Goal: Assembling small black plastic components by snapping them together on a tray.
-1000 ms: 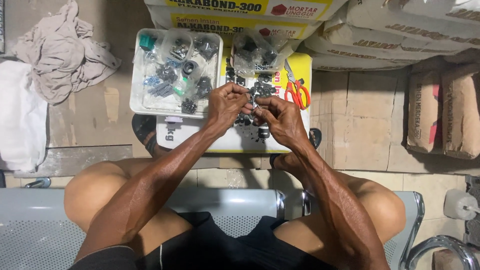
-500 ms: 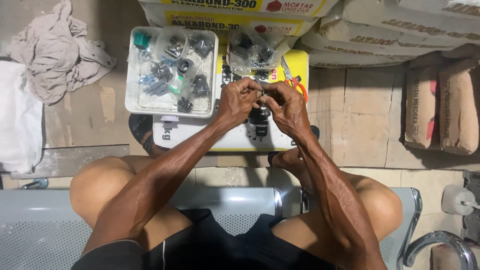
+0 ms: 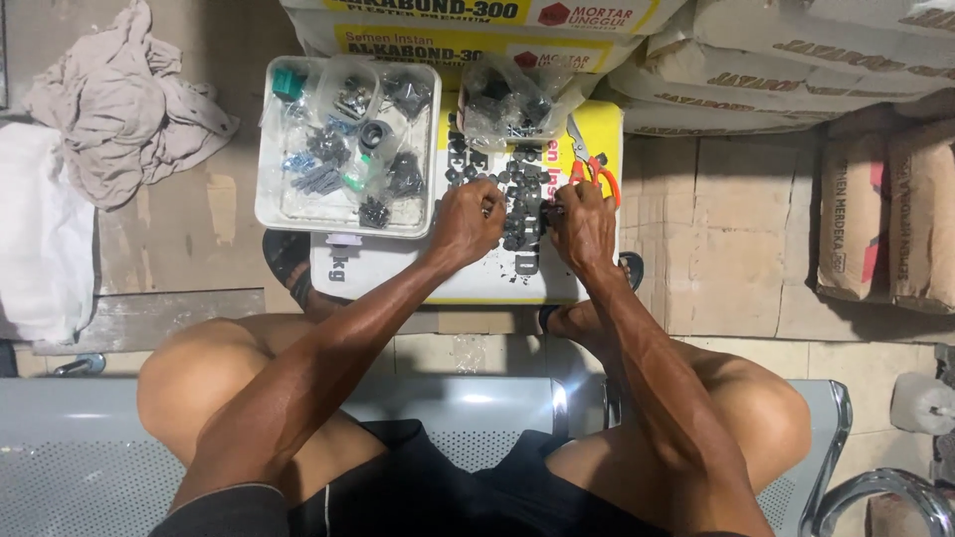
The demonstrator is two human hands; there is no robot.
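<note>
Stacked cement sacks fill the far side, with one yellow-and-white sack lying flat before the seated person. On it sits a white tray of bagged parts beside a heap of small black parts. Both hands work in that heap: left hand curled, fingertips pinched on one piece; right hand curled likewise, its grip's contents hidden. Orange-handled pliers lie just beside it.

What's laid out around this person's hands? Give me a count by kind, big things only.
White tray of bagged small parts: 1
Orange-handled pliers: 1
Clear bag of dark parts: 1
Crumpled cloth: 1
Hands, left hand and right hand, at the loose black parts: 2
Total: 6
</note>
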